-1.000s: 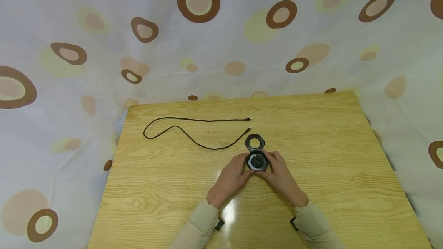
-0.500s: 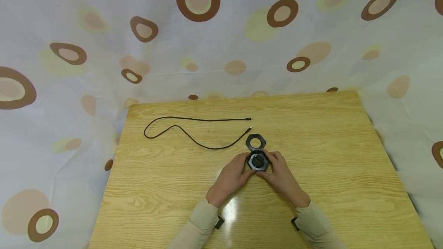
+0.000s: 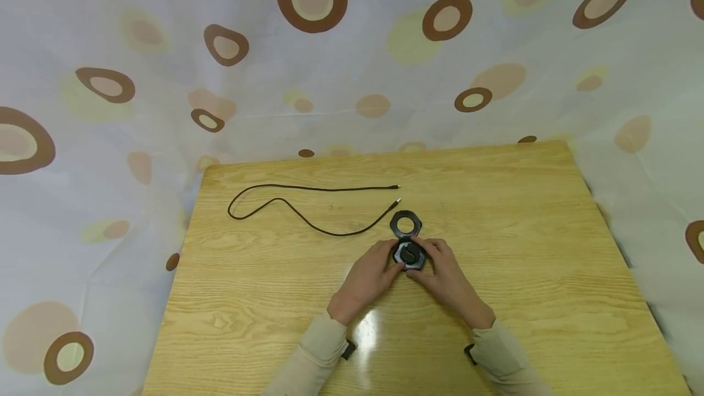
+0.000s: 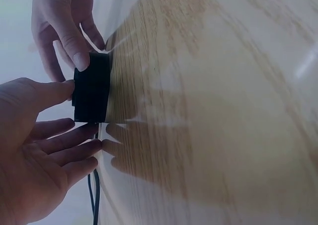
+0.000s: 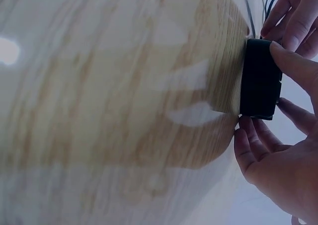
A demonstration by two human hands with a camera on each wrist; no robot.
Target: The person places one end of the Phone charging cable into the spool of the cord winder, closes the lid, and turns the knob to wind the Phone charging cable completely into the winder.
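- Apparently, in the head view, steadying a black hexagonal case (image 3: pixel 401 256) between left hand (image 3: pixel 364 283) and right hand (image 3: pixel 450 280), well in from the worktop (image 3: pixel 495 200)'s far edge; facing an open ring-shaped lid (image 3: pixel 406 214) just beyond and a black cable (image 3: pixel 330 189) towards the far-left corner.
- Left wrist: pinching the case's side, thumb near the top.
- Right wrist: pinching the opposite side; next, probably needing one hand freed for the lid, bracing the case with the other.

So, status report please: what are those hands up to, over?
Left hand and right hand gripping the black box. Box on the table, lid open. Cable lying beyond the hands, apparently not in the way.
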